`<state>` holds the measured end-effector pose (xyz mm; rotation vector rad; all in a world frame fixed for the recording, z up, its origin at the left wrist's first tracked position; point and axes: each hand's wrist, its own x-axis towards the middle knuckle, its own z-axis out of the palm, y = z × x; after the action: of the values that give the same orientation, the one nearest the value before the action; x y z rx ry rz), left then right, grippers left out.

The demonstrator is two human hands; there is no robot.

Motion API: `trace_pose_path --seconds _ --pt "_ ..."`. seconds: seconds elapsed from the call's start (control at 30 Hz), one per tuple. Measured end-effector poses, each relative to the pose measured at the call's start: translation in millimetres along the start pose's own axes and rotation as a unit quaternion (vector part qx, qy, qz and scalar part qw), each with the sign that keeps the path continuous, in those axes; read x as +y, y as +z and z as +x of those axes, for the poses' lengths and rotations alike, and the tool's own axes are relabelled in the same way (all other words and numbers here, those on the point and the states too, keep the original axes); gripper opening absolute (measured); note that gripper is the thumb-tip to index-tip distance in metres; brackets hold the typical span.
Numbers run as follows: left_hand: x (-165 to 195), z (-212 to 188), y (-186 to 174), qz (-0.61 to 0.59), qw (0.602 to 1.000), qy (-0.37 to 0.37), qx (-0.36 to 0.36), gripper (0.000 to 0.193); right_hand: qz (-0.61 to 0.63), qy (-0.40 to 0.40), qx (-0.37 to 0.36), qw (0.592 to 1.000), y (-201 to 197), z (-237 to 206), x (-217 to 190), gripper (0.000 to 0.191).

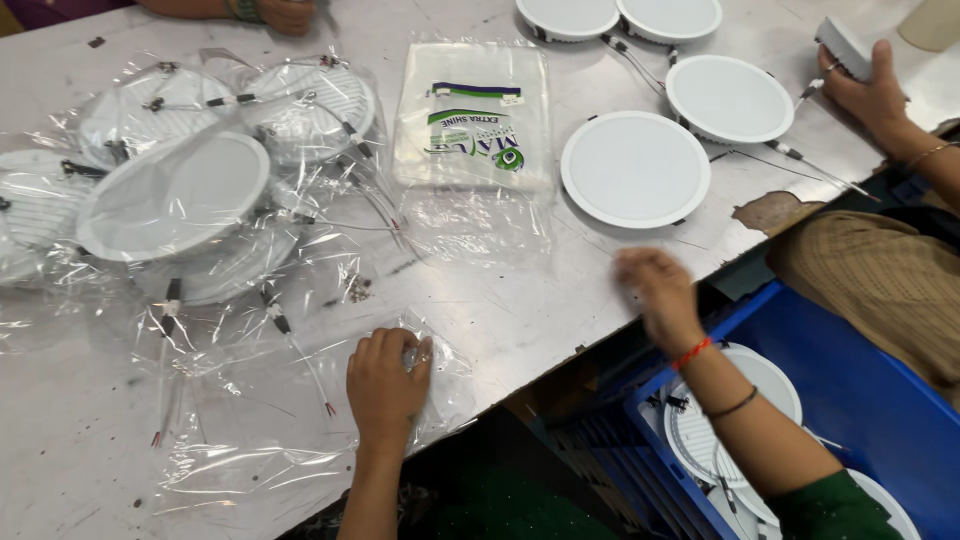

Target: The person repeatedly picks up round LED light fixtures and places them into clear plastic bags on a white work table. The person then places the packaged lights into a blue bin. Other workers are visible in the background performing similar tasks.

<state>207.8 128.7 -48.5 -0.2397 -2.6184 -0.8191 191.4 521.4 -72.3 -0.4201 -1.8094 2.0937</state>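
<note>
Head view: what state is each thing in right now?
Left hand: pressing on clear plastic bag, flat on metal table.
Right hand: blurred, empty.
Round white panel light: unbagged, face up.
Bagged panel light: wrapped.
Blue crate: holds lights.

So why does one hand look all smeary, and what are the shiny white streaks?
Head view: the right hand is motion-blurred, while the left hand on the clear plastic bags looks sharp; the streaks are overhead light glaring off crinkled plastic and the metal table.
</note>
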Motion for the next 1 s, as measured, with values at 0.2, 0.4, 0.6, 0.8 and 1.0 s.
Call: trace_pose_path --seconds 0.2,0.4,0.6,0.8,1.0 --pt "4 -2 0 0.002 1.0 -0.005 -0.001 0.02 0.032 0.006 0.146 0.989 -68 106 -39 0.027" --pt "10 -2 -1 0.002 1.0 -0.007 0.002 0.019 -0.152 0.119 0.043 0.98 -39 135 -63 0.06" --pt "12 -1 -3 -0.011 1.0 -0.014 -0.012 0.017 -0.033 0.064 -0.048 0.996 -23 63 -55 0.067" --pt "12 -4 -4 -0.018 1.0 0.015 -0.005 0.033 -0.048 0.084 -0.154 0.983 -44 -32 -43 0.067" --pt "6 -7 4 -0.011 0.999 0.033 0.017 0.039 -0.56 -0.395 -0.044 0.727 -19 -69 -44 0.086"
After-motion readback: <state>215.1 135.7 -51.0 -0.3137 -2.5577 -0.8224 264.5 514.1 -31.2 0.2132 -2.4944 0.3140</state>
